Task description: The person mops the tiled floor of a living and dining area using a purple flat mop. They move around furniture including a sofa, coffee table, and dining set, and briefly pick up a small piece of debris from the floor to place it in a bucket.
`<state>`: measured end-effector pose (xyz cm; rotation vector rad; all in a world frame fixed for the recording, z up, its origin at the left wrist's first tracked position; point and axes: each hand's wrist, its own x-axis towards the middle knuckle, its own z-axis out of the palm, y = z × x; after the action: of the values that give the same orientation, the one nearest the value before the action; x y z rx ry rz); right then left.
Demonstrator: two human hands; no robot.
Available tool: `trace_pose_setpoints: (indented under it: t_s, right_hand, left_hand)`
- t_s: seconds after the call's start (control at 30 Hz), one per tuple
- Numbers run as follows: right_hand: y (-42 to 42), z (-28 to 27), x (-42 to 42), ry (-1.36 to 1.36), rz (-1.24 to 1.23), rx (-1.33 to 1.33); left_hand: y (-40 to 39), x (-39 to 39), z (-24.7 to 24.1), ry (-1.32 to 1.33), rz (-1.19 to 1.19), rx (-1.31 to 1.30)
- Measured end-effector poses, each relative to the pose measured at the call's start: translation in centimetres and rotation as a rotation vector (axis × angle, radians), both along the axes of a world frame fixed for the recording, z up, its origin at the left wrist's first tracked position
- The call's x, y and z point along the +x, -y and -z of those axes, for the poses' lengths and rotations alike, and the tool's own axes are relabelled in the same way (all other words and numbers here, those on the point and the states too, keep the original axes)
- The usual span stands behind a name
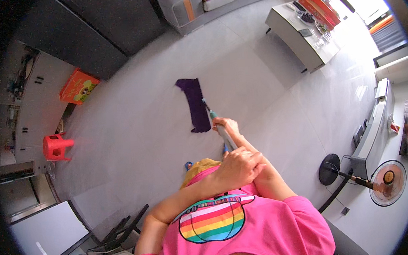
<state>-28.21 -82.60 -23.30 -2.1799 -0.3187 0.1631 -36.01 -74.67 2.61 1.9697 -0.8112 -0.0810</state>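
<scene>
Both my hands are closed around the grey handle (pixel 227 138) of a flat mop. My left hand (pixel 243 164) grips it near the top end, close to my body. Farther down the shaft, by its green section, is my right hand (pixel 227 125). A dark purple mop pad (pixel 197 105) lies flat on the light grey tiled floor (pixel 137 124) ahead of me, its edges fringed. The shaft meets the pad at its right edge. Part of the handle is hidden under my fingers.
A red plastic stool (pixel 55 147) and an orange bag (pixel 79 86) stand by cabinets on the left. At the upper right, a coffee table (pixel 289 29) holds several items. A sofa (pixel 181 10) is at the top. A standing fan (pixel 386 183) with a trailing cord is at right.
</scene>
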Motion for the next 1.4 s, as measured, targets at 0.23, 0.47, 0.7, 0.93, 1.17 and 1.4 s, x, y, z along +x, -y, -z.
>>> trace_pose_setpoints:
  t_s: [0.23,0.47,0.7,0.93,1.17,1.4]
  right_hand:
    - [13.7,-5.3,-6.7,-0.168,0.403,-0.128]
    - [19.8,-2.5,-18.2,-0.166,0.933,-0.134]
    - [20.3,1.1,-25.0,0.220,0.988,-0.533]
    - [17.6,1.4,-18.5,0.029,0.870,-0.282]
    - [10.2,1.4,-5.1,0.063,0.580,-0.243]
    - [-4.0,3.2,11.9,0.134,0.120,-0.175]
  left_hand:
    - [9.1,-1.3,-0.8,-0.055,0.529,-0.097]
    - [12.6,-2.3,0.8,-0.275,0.870,-0.213]
    - [11.5,-1.0,5.4,-0.319,0.949,-0.129]
    - [6.9,5.0,5.6,-0.450,0.848,-0.145]
    - [-4.0,12.2,5.3,-0.212,0.427,-0.086]
    - [-19.1,16.3,3.8,-0.153,-0.055,-0.316]
